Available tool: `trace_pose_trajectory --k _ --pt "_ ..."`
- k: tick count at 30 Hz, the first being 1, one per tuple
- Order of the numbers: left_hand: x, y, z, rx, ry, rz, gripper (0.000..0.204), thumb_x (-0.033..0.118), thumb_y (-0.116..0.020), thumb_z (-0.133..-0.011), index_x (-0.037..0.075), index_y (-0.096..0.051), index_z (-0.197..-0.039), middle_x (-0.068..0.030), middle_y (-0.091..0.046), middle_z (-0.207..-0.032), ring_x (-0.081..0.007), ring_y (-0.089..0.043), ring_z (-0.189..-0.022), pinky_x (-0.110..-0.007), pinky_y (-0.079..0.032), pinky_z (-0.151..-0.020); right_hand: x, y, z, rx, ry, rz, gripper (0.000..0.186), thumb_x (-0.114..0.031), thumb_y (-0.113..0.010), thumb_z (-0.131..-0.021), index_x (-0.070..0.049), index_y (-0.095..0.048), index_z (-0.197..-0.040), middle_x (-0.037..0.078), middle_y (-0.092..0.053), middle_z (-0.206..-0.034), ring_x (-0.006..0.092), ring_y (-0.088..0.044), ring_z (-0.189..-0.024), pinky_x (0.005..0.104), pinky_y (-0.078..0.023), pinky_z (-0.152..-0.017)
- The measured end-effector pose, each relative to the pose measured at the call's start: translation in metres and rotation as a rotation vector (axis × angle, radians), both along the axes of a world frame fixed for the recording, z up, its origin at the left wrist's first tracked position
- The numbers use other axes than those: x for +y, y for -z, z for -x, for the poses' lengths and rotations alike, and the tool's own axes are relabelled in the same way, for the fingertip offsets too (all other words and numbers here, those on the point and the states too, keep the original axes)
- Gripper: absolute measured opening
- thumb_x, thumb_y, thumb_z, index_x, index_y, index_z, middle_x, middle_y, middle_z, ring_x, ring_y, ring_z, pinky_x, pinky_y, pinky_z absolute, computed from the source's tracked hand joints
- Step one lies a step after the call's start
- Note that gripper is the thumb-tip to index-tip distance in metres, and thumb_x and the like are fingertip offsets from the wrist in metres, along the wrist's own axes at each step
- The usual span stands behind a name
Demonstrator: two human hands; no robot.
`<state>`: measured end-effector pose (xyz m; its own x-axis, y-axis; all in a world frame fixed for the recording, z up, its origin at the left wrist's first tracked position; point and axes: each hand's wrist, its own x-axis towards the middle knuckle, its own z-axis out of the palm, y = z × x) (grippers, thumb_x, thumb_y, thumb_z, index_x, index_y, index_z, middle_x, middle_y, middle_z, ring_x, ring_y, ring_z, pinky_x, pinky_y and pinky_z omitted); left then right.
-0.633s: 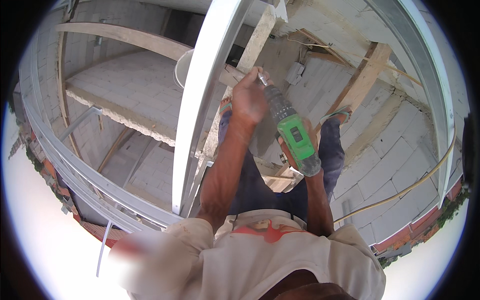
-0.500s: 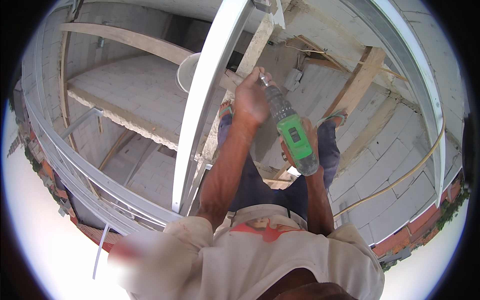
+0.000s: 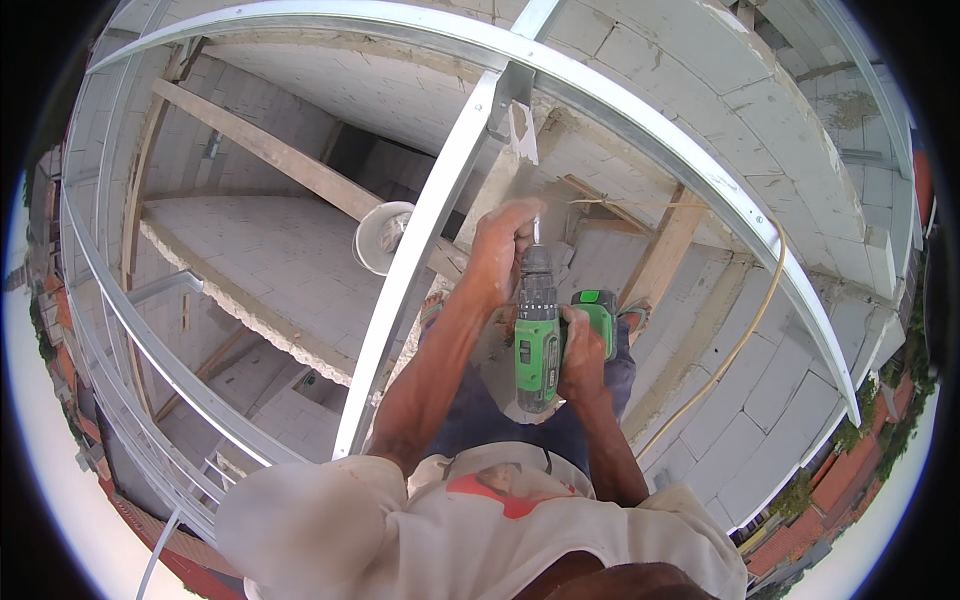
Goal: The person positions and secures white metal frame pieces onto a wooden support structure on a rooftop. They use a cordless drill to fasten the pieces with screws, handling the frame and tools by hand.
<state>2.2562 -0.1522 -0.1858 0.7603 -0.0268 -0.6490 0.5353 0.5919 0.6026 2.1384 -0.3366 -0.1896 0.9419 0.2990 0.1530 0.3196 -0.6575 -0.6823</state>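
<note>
Closest to the camera is the person's pale, short-sleeved shirt (image 3: 440, 530), with a red print on its front. Just beyond it, the right hand (image 3: 582, 355) has its grip wrapped around the handle of a green-and-black cordless drill (image 3: 538, 350), above the lap of the dark blue trousers (image 3: 618, 380). The drill points away from the body, its battery pack (image 3: 598, 315) out to the right, past the knuckles. A bright, slim bit (image 3: 537, 230) stands out from the black chuck (image 3: 537, 262).

The left hand (image 3: 503, 245) is beside the chuck and bit, fingers curled in toward them; whether its grip pinches anything between the fingertips I cannot tell.

To the left of the drill, a silvery metal channel (image 3: 410, 255) slants upward and meets a second, long channel (image 3: 650, 120) that bows across the view above the hands. A yellowish hose (image 3: 742, 348) trails down from that one on the right.

Lower down, behind the slanting channel and partly hidden by it, is a white bucket (image 3: 368, 240), close to a long wooden plank (image 3: 270, 150). A wooden beam (image 3: 665, 245) is on the right, near one foot. Pale blockwork (image 3: 760, 400) spreads beyond, and farthest out are reddish rooftops (image 3: 845, 475) and some greenery (image 3: 795, 497).
</note>
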Motion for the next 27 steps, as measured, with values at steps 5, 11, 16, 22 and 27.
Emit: trace_pose_trajectory --k 5,11,16,22,27 --pt "0.024 -0.02 -0.024 -0.05 0.06 -0.091 0.025 0.026 -0.066 -0.099 0.004 -0.071 -0.109 0.0053 -0.052 -0.077 -0.0071 -0.048 -0.066 -0.025 -0.039 -0.059 0.032 -0.013 -0.02 -0.083 0.071 -0.001 0.051 -0.001 -0.078 -0.077 0.004 -0.058 -0.124 0.021 -0.07 -0.094 0.0379 -0.071 -0.081 0.0451 -0.056 -0.073" --pt "0.045 -0.063 -0.055 -0.295 0.047 -0.174 0.037 0.032 -0.064 -0.102 0.003 -0.072 -0.124 0.0 -0.063 -0.088 -0.008 -0.056 -0.072 -0.025 -0.047 -0.062 0.072 -0.025 -0.069 -0.196 0.154 -0.02 0.052 0.0 -0.078 -0.076 0.003 -0.058 -0.124 0.021 -0.07 -0.09 0.0389 -0.071 -0.08 0.0467 -0.054 -0.07" --pt "0.062 -0.055 -0.061 -0.354 0.104 -0.179 0.036 0.031 -0.06 -0.105 0.002 -0.072 -0.121 -0.0046 -0.07 -0.095 -0.0114 -0.063 -0.08 -0.029 -0.053 -0.071 0.096 -0.005 -0.096 -0.118 0.258 -0.122 0.055 -0.003 -0.081 -0.075 0.001 -0.056 -0.124 0.02 -0.069 -0.086 0.0392 -0.071 -0.079 0.0467 -0.053 -0.067" --pt "0.095 -0.036 -0.097 -0.725 0.002 -0.975 0.039 0.036 -0.063 -0.103 -0.001 -0.073 -0.111 -0.0089 -0.067 -0.087 -0.0185 -0.062 -0.079 -0.036 -0.051 -0.074 0.116 -0.002 -0.101 -0.215 0.292 -0.046 0.058 -0.006 -0.084 -0.073 0.001 -0.057 -0.123 0.019 -0.069 -0.084 0.0377 -0.071 -0.075 0.0454 -0.053 -0.065" --pt "0.129 -0.058 -0.211 -1.251 0.024 -1.583 0.039 0.036 -0.062 -0.098 0.0 -0.076 -0.101 -0.0204 -0.069 -0.09 -0.0388 -0.067 -0.084 -0.046 -0.052 -0.081 0.133 0.021 -0.103 -0.261 0.382 -0.117 0.056 -0.006 -0.084 -0.072 0.0 -0.058 -0.122 0.018 -0.07 -0.085 0.0359 -0.072 -0.076 0.0436 -0.055 -0.066"
